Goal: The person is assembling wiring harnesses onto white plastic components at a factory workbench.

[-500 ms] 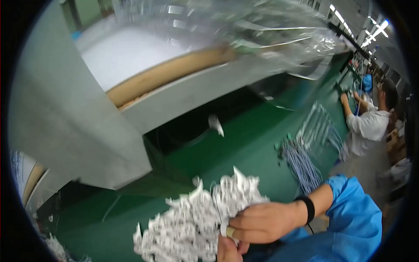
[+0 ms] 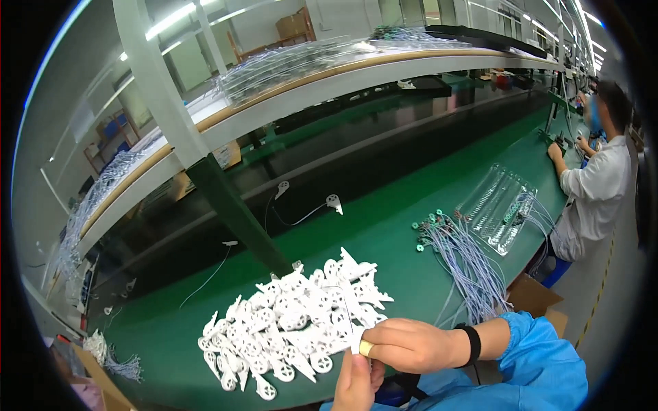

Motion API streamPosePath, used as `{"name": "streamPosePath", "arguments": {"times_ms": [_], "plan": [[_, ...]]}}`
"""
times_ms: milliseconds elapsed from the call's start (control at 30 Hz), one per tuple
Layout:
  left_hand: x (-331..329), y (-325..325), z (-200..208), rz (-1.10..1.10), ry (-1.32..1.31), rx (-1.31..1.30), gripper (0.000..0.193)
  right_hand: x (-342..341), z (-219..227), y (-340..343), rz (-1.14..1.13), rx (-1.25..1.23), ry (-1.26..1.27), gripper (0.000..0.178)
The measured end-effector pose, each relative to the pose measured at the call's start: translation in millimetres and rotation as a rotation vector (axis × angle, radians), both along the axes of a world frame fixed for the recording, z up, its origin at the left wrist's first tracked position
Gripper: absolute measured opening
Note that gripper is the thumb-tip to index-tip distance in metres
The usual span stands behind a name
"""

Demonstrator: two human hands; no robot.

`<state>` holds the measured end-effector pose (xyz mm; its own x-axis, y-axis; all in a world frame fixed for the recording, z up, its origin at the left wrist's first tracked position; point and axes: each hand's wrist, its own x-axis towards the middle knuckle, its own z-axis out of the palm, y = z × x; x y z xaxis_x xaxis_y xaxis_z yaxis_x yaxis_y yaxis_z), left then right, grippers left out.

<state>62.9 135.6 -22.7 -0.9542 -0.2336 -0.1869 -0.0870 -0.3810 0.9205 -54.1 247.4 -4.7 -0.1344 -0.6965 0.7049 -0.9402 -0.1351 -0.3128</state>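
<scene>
Close together at the near edge of the table, both my hands are closed on one small white plastic part [image 2: 356, 340]. My left hand [image 2: 355, 383] pinches it from below, and my right hand [image 2: 415, 346] grips it from the right. A thin dark wire [image 2: 349, 308] rises from the part. Something yellow [image 2: 366, 348] shows at my right fingertips, perhaps a finger cover. Just beyond my hands lies a wide heap of white plastic parts [image 2: 274, 329], each with a round spoked end and a pointed tail. My fingers hide most of the held part.
A bundle of grey-blue cables [image 2: 466, 267] with green ends lies to the right, beside a clear plastic tray [image 2: 499, 212]. A green post [image 2: 236, 216] stands behind the heap under a shelf [image 2: 288, 85]. A co-worker [image 2: 596, 171] sits far right. An open cardboard box [image 2: 103, 383] is at lower left.
The view has swung and steadied, showing more of the shelf and the table's far side. Both hands stay pinched together on the white part over the heap's near edge.
</scene>
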Motion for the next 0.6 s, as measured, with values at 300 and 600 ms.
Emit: {"name": "streamPosePath", "arguments": {"times_ms": [300,600], "plan": [[38.9,24.1,-15.9,-0.333,0.047,0.048,0.050,44.7,5.8,66.4,-0.091,0.039,0.250,0.021],[45.4,0.5,-12.2,-0.508,0.071,0.248,0.071,24.7,-3.5,77.6,-0.050,0.076,-1.200,0.025]]}}
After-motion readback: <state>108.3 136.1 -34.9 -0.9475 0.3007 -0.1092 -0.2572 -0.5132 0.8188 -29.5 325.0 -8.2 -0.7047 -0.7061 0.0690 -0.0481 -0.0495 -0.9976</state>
